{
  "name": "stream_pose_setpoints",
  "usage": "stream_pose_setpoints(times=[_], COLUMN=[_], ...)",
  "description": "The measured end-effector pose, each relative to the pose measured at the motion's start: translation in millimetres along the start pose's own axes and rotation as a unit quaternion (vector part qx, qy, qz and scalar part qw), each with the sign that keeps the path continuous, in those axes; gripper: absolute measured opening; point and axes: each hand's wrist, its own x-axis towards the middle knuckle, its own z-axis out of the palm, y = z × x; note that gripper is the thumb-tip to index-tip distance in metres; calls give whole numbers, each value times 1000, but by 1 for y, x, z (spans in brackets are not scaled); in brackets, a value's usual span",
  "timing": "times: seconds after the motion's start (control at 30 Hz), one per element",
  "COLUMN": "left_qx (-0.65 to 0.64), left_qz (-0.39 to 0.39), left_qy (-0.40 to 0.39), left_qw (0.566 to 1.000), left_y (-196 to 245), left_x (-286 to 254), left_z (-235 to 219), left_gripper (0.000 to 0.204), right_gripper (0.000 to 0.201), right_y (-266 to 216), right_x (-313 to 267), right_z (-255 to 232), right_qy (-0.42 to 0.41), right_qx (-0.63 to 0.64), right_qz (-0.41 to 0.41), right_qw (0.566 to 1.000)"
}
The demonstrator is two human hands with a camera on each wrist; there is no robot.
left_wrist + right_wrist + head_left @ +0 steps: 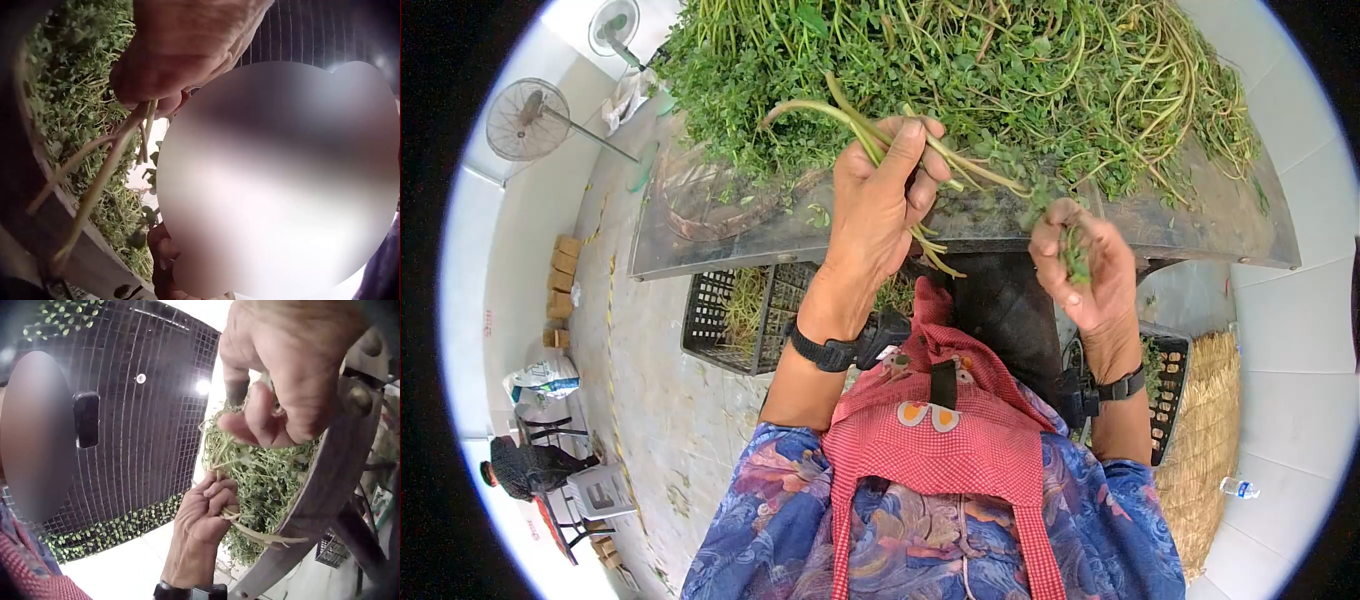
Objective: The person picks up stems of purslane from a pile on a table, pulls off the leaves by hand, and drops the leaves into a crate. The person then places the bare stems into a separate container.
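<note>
Holding, left hand [872,210], centre of the head view: a few pale green stems [858,125], pinched between thumb and curled fingers. Cut or broken ends point outward on both sides of the fist; gripped mid-length, presumably so that both ends stay free.

Right hand [1092,268], right of centre: fingers curled round a small leafy sprig [1077,255], palm turned upward, likely cupped to keep loose leaves from falling. How firmly it presses, cannot tell.

Heap of leafy greens [1000,90], upper part of the frame: piled on a grey table [685,215], its near margin just beyond both hands, probably for short reach.

Black crate [700,335], left of centre, below the table edge: stems inside; set low and close, perhaps to keep them apart from the heap.

Red checked apron [960,450], lower centre: worn over a blue floral garment [760,500], likely against dirt.
</note>
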Motion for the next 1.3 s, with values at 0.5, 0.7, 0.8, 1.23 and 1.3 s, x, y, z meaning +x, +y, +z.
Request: stream_pose_setpoints(times=[0.5, 0.7, 0.8, 1.23, 1.3], left_qx=[173, 231, 270, -16, -22], left_qz=[56, 50, 111, 4, -4], left_qy=[-45, -55, -50, 91, 91], left_qw=[982, 970, 955, 996, 996], left_y=[-4, -7, -18, -14, -15], left_x=[-8, -12, -14, -16, -18], left_z=[5, 4, 7, 1, 2], left_gripper=[24, 19, 16, 22, 22], right_gripper=[18, 14, 14, 21, 19], right_y=[-18, -9, -1, 19, 32], right_x=[27, 31, 39, -2, 4], right_z=[35, 27, 24, 2, 0], right_qy=[-30, -26, 95, 69, 99], right_qx=[-696, -698, -728, -130, -170], right_qz=[-140, -153, -179, -39, -26], right_qw=[703, 699, 655, 988, 980])
